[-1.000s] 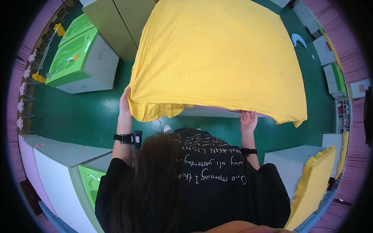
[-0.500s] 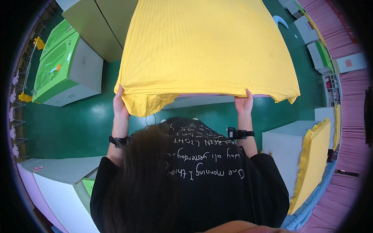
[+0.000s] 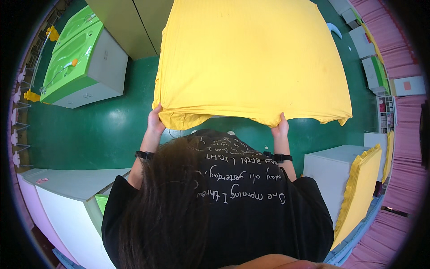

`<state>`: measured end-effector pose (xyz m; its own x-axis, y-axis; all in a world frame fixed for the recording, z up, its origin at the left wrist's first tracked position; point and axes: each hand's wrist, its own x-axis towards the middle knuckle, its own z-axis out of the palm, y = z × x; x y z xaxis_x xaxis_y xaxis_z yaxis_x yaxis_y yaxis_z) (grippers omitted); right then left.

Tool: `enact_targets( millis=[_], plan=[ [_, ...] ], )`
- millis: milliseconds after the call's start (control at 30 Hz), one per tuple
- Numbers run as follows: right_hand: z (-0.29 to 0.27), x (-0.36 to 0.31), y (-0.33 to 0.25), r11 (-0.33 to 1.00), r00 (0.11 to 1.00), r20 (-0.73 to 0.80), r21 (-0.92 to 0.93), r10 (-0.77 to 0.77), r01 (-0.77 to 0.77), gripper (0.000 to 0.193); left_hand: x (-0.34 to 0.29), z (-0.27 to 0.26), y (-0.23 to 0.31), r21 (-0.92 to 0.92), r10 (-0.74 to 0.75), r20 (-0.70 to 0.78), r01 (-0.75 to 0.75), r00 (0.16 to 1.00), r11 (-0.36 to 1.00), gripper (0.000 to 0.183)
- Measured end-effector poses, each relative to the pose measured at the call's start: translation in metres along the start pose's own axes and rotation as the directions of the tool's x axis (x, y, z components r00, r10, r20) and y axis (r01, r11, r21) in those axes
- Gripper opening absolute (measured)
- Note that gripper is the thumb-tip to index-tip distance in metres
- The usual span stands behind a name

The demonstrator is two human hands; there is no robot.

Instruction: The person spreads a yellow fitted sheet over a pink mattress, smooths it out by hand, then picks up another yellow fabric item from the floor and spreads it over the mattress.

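Observation:
A large yellow cloth cover [image 3: 255, 58] with a loose, gathered near edge lies over a broad flat top in front of me. At its near left corner my left hand [image 3: 155, 120] is closed on the hem, the thumb on top and the fingers partly hidden below. Toward the right of the same edge, my right hand [image 3: 280, 127] grips the hem, its thumb up and its fingers tucked under the cloth. Between the hands the edge sags in folds. The far right corner of the near edge hangs free. What supports the cover is almost wholly hidden.
Bright green basins [image 3: 74, 56] on a white cabinet stand at the left, beside a tall beige cabinet [image 3: 130, 22]. White furniture [image 3: 67, 215] is at the lower left. At the right stands a pale cabinet [image 3: 329, 175] next to a ruffled yellow cover [image 3: 360, 193]. Pink curtains [image 3: 410, 134] line the right side.
My left hand has shifted right and my right hand slightly lower, both still on the hem. The pinkish strip and pale side under the near edge are now mostly out of sight.

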<state>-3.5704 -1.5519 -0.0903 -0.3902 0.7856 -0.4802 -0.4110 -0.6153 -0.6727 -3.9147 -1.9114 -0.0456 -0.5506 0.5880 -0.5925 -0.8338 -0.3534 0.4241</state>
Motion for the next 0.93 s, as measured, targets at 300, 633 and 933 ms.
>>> enact_targets(
  millis=[300,633,933],
  plan=[
    [0.029,-0.021,0.021,0.993,0.993,-0.103,-0.108,-0.054,0.043,0.046,0.029,-0.05,-0.02,-0.081,-0.023,0.082,0.03,0.996,0.996,0.038],
    [0.005,0.009,0.032,0.924,0.956,-0.235,-0.374,-0.175,0.077,0.05,0.05,-0.073,-0.037,0.306,-0.065,0.002,0.061,0.998,0.95,0.033],
    [0.018,0.013,0.033,0.923,0.931,0.2,-0.178,-0.305,0.341,0.05,0.062,-0.053,-0.021,0.58,-0.037,0.148,-0.056,0.988,0.813,0.051]
  ],
)
